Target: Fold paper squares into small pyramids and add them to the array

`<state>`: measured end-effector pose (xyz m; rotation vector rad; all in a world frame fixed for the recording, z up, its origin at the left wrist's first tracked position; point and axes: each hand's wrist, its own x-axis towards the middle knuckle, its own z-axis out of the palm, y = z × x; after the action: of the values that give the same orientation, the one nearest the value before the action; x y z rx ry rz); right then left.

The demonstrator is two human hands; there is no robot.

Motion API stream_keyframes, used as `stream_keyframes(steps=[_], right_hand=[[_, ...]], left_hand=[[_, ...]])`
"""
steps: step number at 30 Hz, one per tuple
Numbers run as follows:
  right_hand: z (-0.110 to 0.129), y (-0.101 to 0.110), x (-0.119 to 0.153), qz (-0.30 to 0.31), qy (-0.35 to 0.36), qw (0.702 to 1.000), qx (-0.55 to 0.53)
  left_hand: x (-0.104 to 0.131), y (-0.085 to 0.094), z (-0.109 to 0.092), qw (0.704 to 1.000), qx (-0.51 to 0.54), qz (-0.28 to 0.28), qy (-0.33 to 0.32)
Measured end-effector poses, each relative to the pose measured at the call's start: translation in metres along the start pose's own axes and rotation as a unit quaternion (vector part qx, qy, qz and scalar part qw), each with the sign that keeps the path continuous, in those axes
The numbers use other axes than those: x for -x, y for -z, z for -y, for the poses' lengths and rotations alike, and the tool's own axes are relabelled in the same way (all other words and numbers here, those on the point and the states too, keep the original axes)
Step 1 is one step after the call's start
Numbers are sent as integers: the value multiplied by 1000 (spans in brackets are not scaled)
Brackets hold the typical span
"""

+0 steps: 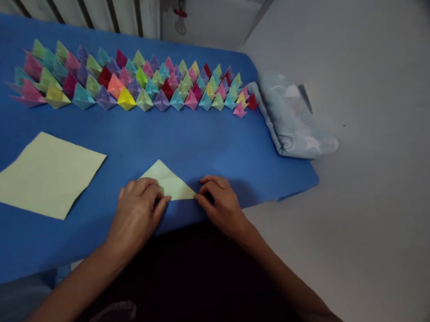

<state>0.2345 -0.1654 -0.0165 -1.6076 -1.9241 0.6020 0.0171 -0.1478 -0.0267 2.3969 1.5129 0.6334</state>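
Observation:
A pale yellow-green sheet of paper (166,179), folded into a triangle, lies on the blue surface close to my body, its peak pointing away from me. My left hand (136,207) rests over the triangle's left part, fingers curled and thumb on the lower folded edge. Pinched between the thumb and fingers of my right hand (220,201) is the triangle's right corner. The left corner is hidden under my left hand. Off to the left, a larger flat sheet of the same pale paper (46,175) lies by itself.
Several rows of colourful folded paper boats (126,98) stand along the far side of the blue-covered table (185,134). A folded grey-blue patterned cloth (291,119) sits at the right end, against a pale wall (372,173). Behind is a white radiator (98,14) with a red valve (180,13).

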Motion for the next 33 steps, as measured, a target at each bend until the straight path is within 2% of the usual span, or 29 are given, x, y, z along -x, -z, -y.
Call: stream_keyframes(steps=[5, 8, 11, 14, 18, 21, 24, 26, 30, 33], right_hand=[[3, 6, -3, 32, -9, 999, 11], [7, 8, -5, 67, 5, 997, 41], [15, 9, -5, 101, 5, 992, 78], [22, 11, -3, 128, -27, 988, 77], [26, 15, 2, 176, -64, 982, 21], [27, 16, 3, 185, -112, 975, -49], [28, 16, -1, 193, -176, 954, -146], [28, 15, -4, 202, -194, 937, -207], [30, 17, -6, 167, -178, 931, -270], [30, 23, -6, 88, -86, 959, -257]], left_hand=[[4, 2, 4, 1000, -12, -22, -15], [5, -1, -1, 993, -45, -54, -98], [4, -5, -9, 979, -57, -47, -192], [5, -7, -13, 978, -50, -47, -195], [10, -6, -12, 981, -36, -32, -188], [12, -4, -11, 981, -28, -22, -191], [9, -5, -12, 981, -23, -23, -191], [7, -6, -13, 980, -30, -35, -191], [4, -8, -14, 978, -42, -65, -196], [4, 1, -13, 979, -11, -83, -185]])
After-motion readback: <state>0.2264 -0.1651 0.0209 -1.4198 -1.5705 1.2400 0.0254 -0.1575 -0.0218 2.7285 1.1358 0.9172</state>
